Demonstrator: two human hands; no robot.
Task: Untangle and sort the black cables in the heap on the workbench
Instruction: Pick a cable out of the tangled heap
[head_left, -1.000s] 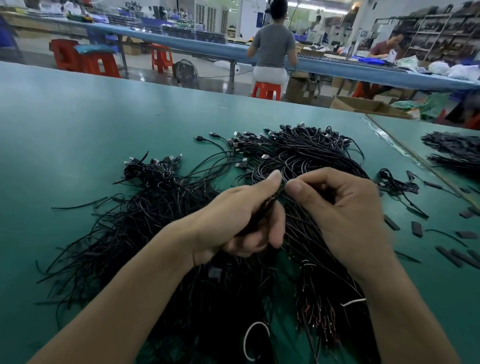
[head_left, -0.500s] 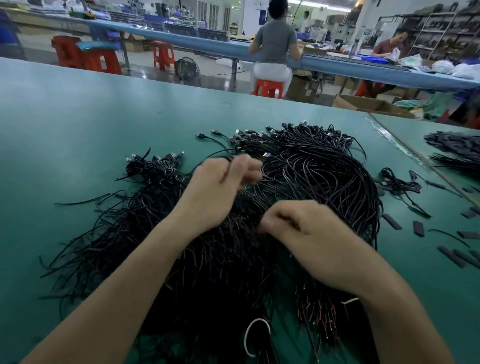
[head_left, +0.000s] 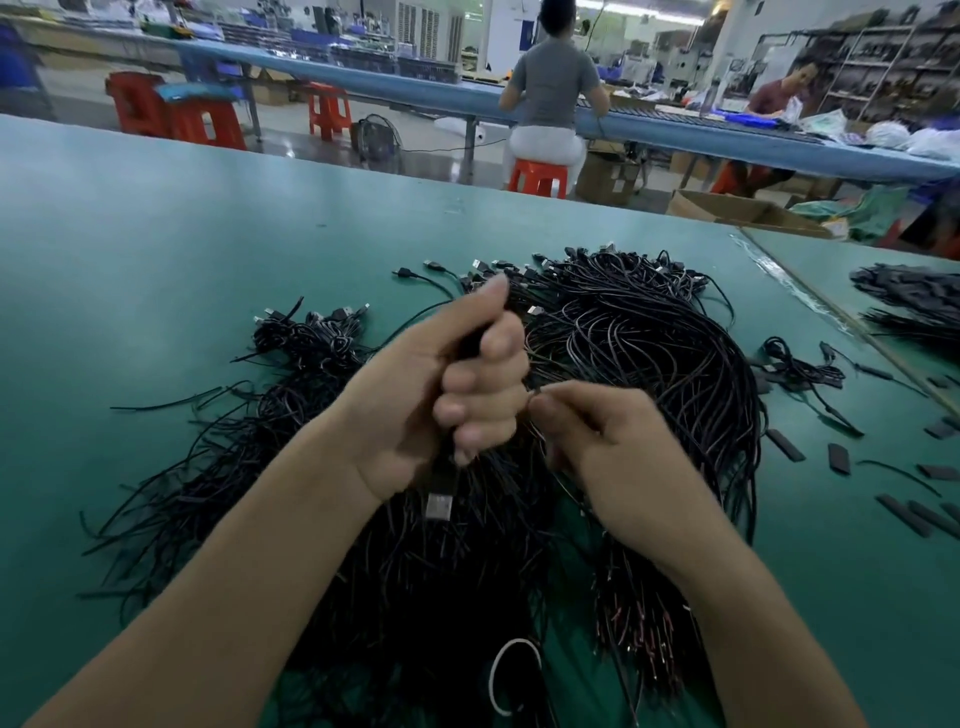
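Sprawling over the green workbench (head_left: 156, 234), the heap of black cables (head_left: 649, 353) lies under & around both forearms. A smaller bundle (head_left: 311, 332) sits at its left; short black sleeves (head_left: 784, 444) lie scattered to the right. Beyond: red stools (head_left: 537, 176) & a seated person in a grey top (head_left: 556, 78). Left hand (head_left: 436, 379) is an upright fist, thumb on top, gripping a bunch of cables (head_left: 442, 475) w/ a USB plug (head_left: 439, 505) hanging below. Right hand (head_left: 613, 457), just beside it, pinches a thin strand (head_left: 535, 391) btwn thumb & forefinger. Vs 0.5 s ago: left was knuckles-up further out over the heap, right lower down; now they're side by side.
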